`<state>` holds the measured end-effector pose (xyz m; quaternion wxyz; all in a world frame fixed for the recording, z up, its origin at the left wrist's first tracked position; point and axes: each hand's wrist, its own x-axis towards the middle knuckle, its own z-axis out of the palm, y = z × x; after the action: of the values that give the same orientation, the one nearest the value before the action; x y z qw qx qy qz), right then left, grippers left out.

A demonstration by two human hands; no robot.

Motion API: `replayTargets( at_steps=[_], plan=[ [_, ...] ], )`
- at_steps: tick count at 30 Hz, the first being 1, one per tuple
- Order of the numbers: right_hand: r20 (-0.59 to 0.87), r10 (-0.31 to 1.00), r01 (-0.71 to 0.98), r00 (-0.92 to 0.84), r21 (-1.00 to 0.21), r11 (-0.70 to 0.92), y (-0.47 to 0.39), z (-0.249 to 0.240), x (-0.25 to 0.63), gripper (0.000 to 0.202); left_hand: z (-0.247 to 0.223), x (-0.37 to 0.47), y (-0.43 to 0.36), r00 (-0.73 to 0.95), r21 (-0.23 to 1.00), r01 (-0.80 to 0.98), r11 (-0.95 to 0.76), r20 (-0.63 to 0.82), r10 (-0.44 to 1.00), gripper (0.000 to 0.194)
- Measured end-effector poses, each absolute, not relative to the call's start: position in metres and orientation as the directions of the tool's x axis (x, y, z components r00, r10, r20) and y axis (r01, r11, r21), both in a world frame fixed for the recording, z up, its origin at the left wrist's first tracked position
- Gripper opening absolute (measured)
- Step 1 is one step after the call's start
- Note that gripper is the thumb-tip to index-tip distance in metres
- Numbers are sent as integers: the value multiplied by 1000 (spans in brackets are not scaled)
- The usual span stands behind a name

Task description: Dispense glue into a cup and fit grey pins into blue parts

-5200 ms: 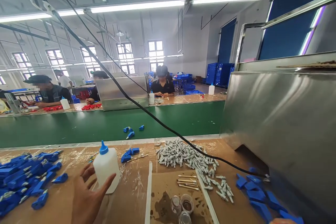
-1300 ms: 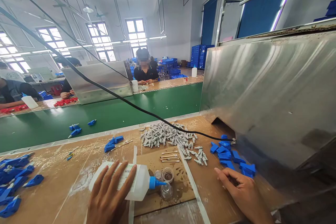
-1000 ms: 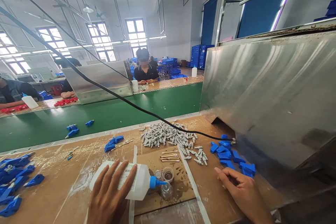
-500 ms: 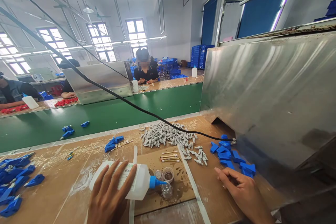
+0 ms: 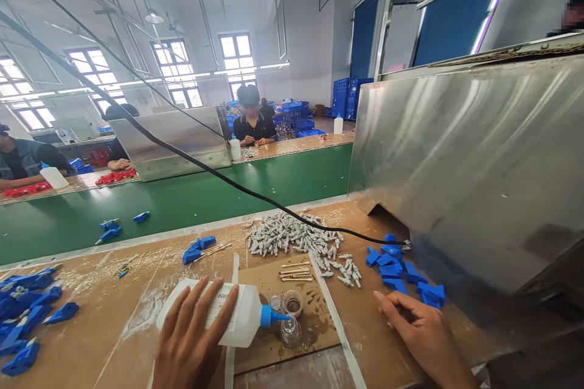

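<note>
The left hand (image 5: 189, 346) holds a white squeeze bottle (image 5: 228, 316) tipped on its side, its blue nozzle (image 5: 270, 316) aimed at a small glass vial (image 5: 290, 330) on the counter (image 5: 114, 328). The right hand (image 5: 422, 334) rests flat just beside a heap of blue plastic parts (image 5: 401, 267). Grey parts (image 5: 285, 234) lie piled farther back.

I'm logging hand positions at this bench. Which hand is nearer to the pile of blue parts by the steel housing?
Right. The right hand rests on the table just below the blue parts, fingertips almost at them. The left hand grips the white bottle, well off to their left.
</note>
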<state>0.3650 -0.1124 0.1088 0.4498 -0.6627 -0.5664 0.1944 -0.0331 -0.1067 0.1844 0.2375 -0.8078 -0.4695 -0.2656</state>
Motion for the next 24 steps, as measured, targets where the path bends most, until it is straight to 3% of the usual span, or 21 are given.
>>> replayTargets(
  at_steps=[24],
  plan=[
    [282, 918, 591, 278, -804, 67, -112, 105, 367, 59, 185, -34, -106, 409, -115, 884, -453, 659, 631, 67]
  ],
)
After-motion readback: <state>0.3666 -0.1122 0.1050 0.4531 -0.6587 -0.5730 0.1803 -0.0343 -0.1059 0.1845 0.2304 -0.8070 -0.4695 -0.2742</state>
